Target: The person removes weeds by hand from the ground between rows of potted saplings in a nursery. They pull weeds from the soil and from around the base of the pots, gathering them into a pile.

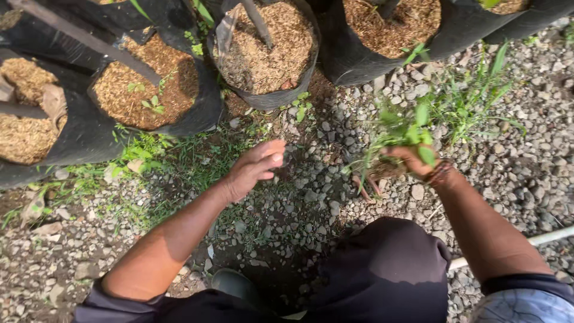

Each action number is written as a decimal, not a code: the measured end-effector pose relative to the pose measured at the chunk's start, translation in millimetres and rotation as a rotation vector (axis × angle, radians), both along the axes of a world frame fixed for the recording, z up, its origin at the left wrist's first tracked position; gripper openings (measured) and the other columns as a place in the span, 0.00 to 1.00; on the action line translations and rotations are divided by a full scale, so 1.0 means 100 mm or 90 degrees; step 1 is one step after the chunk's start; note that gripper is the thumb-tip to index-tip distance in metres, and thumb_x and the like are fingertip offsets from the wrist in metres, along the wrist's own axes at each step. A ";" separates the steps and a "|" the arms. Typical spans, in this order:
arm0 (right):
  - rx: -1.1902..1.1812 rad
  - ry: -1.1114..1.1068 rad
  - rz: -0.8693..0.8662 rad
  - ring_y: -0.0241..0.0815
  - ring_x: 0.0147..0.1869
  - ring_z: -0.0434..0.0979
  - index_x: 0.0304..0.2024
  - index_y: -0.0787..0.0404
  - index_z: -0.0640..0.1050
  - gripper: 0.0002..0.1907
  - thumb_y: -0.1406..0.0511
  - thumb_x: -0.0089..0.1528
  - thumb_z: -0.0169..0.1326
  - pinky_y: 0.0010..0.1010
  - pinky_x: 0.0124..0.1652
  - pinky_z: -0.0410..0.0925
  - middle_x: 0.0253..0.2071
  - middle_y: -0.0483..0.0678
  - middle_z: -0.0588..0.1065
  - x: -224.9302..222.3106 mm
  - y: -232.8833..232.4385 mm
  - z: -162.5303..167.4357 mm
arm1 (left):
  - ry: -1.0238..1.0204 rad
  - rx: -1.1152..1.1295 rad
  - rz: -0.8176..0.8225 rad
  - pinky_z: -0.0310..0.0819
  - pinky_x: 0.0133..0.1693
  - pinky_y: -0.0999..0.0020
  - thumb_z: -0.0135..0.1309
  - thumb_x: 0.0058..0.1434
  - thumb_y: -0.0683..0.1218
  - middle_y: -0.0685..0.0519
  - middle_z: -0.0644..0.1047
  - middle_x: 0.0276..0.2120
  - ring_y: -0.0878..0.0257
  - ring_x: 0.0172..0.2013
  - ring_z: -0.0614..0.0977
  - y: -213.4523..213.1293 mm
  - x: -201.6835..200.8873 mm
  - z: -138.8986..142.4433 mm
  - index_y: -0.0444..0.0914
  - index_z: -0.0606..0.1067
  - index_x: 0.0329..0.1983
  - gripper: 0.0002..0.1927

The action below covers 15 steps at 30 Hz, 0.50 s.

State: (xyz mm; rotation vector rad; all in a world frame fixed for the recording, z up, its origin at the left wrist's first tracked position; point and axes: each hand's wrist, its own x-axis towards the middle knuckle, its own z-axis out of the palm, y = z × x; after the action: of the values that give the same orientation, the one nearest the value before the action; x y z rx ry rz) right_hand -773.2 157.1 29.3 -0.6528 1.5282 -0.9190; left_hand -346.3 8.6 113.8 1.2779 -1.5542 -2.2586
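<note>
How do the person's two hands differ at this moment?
The right hand is closed around a bunch of pulled weeds with roots hanging down; the left hand is open and holds nothing. The right hand has a beaded bracelet at the wrist; the left wrist is bare. Both hang above the gravel in front of the black grow bags.

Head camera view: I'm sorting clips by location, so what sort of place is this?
Probably an outdoor plant nursery. Black grow bags filled with husk-like mulch stand on gravel ground, with weeds sprouting between stones. The right hand grips a pulled clump of weeds; the left hand reaches out, open.
</note>
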 end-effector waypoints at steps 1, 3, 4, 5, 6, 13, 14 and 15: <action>-0.159 0.105 0.026 0.46 0.57 0.74 0.64 0.57 0.70 0.33 0.68 0.56 0.64 0.41 0.53 0.74 0.59 0.55 0.72 -0.29 -0.09 0.10 | -0.011 -0.031 0.044 0.70 0.58 0.51 0.55 0.60 0.60 0.42 0.73 0.62 0.53 0.60 0.75 -0.10 0.11 -0.01 0.43 0.65 0.69 0.35; -0.048 0.158 -0.108 0.41 0.61 0.73 0.68 0.54 0.72 0.30 0.69 0.63 0.58 0.39 0.57 0.68 0.63 0.47 0.75 -0.85 -0.09 0.35 | -0.078 -0.061 0.128 0.69 0.58 0.53 0.55 0.60 0.59 0.45 0.73 0.63 0.55 0.61 0.75 -0.27 0.36 0.00 0.41 0.67 0.68 0.34; 0.038 0.157 -0.223 0.47 0.42 0.70 0.67 0.52 0.73 0.28 0.64 0.63 0.60 0.49 0.38 0.68 0.58 0.49 0.74 -1.04 -0.06 0.43 | -0.107 -0.076 0.167 0.69 0.58 0.54 0.55 0.61 0.59 0.46 0.73 0.63 0.55 0.61 0.75 -0.28 0.47 0.01 0.40 0.67 0.67 0.34; 0.125 0.216 -0.313 0.45 0.54 0.77 0.63 0.60 0.72 0.26 0.58 0.65 0.60 0.42 0.52 0.71 0.55 0.51 0.77 -1.16 -0.03 0.44 | -0.148 -0.089 0.181 0.70 0.58 0.55 0.56 0.60 0.58 0.46 0.74 0.62 0.55 0.61 0.76 -0.25 0.59 0.03 0.39 0.67 0.67 0.34; 0.085 0.465 -0.319 0.51 0.51 0.77 0.58 0.66 0.73 0.30 0.59 0.59 0.65 0.45 0.49 0.71 0.52 0.57 0.75 -1.22 0.03 0.41 | -0.188 -0.104 0.194 0.71 0.58 0.56 0.57 0.60 0.58 0.45 0.75 0.62 0.55 0.60 0.76 -0.22 0.68 0.05 0.38 0.67 0.66 0.34; 0.025 0.571 -0.071 0.45 0.49 0.81 0.56 0.62 0.78 0.22 0.59 0.63 0.64 0.37 0.50 0.74 0.48 0.55 0.81 0.15 -0.63 -0.46 | -0.450 -0.216 0.020 0.74 0.56 0.59 0.59 0.60 0.59 0.43 0.76 0.56 0.53 0.56 0.79 -0.01 0.85 0.25 0.36 0.70 0.62 0.33; 0.080 0.561 0.047 0.46 0.50 0.80 0.59 0.61 0.75 0.27 0.55 0.62 0.65 0.39 0.51 0.73 0.50 0.55 0.79 0.45 -0.81 -0.52 | -0.424 -0.237 0.020 0.75 0.55 0.59 0.60 0.59 0.59 0.43 0.76 0.56 0.54 0.55 0.79 0.02 0.82 0.28 0.35 0.70 0.62 0.34; 0.075 0.553 0.139 0.46 0.51 0.80 0.61 0.58 0.74 0.30 0.55 0.60 0.63 0.40 0.52 0.72 0.53 0.53 0.78 0.72 -1.03 -0.57 | -0.398 -0.260 0.020 0.76 0.54 0.60 0.60 0.58 0.59 0.44 0.77 0.55 0.54 0.54 0.80 0.06 0.79 0.33 0.34 0.70 0.61 0.34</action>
State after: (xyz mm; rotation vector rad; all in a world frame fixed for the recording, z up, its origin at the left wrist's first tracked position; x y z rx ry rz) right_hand -701.1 54.4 -27.2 -1.1984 2.1854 -0.3652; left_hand -267.2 14.5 146.5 1.9448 -2.0121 -1.4584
